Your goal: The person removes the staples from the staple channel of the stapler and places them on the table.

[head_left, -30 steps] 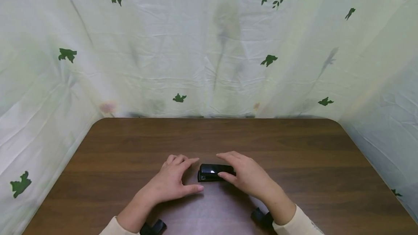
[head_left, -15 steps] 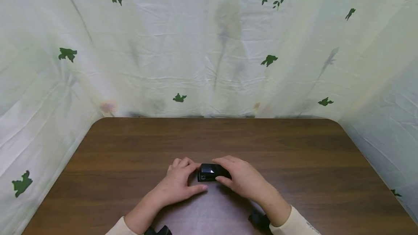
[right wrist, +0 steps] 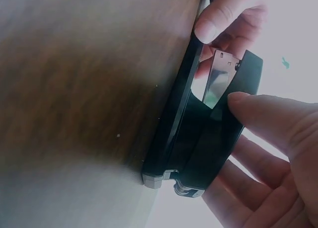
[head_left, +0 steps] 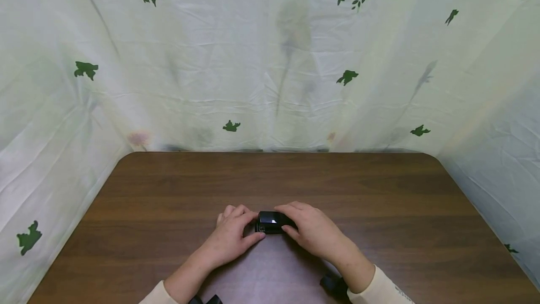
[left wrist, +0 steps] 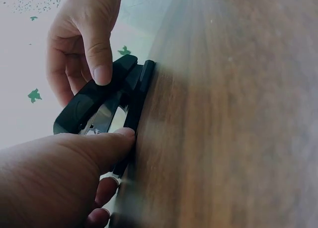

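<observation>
A glossy black stapler (head_left: pixel 269 222) lies on the brown table, its front end toward the left. My left hand (head_left: pixel 229 239) pinches the front end of its base, with the thumb (left wrist: pixel 117 141) on the near side. The right hand (head_left: pixel 316 230) holds the upper arm (right wrist: pixel 223 123) between thumb and fingers. Between the upper arm and the base (right wrist: pixel 171 121) there is a gap, where the metal magazine (right wrist: pixel 218 76) shows. Some of the left fingers are hidden behind the stapler in the right wrist view.
The wooden table (head_left: pixel 168 177) has rounded far corners. A pale curtain (head_left: pixel 244 60) with green leaf and bird prints hangs behind it and along both sides. Black wrist-worn devices (head_left: pixel 334 286) show under the cream sleeves.
My left hand has come in from the left and its thumb has closed onto the stapler's front end. The right hand has slid slightly left along the stapler, covering more of it.
</observation>
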A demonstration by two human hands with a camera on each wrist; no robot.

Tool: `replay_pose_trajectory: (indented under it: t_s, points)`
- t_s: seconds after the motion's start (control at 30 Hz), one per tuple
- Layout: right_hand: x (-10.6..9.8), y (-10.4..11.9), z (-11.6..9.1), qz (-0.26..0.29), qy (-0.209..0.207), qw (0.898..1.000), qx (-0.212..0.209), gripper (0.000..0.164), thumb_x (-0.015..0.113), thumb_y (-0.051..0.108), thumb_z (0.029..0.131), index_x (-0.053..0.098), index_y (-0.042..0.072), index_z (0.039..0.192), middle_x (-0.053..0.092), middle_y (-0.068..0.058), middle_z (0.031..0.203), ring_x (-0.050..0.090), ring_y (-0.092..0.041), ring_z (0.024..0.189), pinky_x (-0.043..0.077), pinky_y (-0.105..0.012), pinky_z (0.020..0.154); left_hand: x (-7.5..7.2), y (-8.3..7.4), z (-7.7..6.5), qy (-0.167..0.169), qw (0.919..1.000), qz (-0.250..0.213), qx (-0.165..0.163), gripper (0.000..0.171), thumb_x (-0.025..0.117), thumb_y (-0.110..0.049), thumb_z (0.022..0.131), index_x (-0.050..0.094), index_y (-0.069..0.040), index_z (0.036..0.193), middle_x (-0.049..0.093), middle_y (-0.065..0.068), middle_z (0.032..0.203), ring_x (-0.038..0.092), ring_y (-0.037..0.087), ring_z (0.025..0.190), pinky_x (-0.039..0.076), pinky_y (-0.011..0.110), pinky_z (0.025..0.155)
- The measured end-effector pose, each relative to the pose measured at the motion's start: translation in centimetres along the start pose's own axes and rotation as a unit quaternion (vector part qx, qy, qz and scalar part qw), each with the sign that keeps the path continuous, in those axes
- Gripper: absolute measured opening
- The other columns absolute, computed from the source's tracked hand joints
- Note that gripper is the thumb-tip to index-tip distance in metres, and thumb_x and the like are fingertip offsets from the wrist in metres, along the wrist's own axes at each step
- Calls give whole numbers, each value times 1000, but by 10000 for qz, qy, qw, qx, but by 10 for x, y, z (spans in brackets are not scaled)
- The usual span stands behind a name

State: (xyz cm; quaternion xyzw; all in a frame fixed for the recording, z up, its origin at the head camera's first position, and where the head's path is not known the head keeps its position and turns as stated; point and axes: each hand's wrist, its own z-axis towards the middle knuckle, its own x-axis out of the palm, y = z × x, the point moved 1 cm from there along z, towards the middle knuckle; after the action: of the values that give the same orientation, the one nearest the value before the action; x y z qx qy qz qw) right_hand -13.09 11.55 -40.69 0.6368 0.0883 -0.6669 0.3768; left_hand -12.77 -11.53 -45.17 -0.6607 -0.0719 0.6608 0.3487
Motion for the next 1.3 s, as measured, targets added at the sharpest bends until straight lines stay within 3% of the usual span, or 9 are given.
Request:
replay_pose_trajectory:
  t_s: [0.6,1.3]
  points:
    - [1,0,0,-239,-29,9997,11,44,78,17,90,64,15,132,71,0,120,69,-19,110,57,-41,93,1,1,1,-189,9996,-134,-180,34,85,-32,82,75,-21,113,64,-12,100,44,9,94,29,32,82]
    - [-13,-11,-1,143,127,9998,111,47,78,21,92,62,17,136,70,0,124,69,-18,111,56,-41,96,0,-1,1,-207,9996,-8,-168,32,85,-33,82,76,-24,112,63,-12,98,45,9,95,31,32,83]
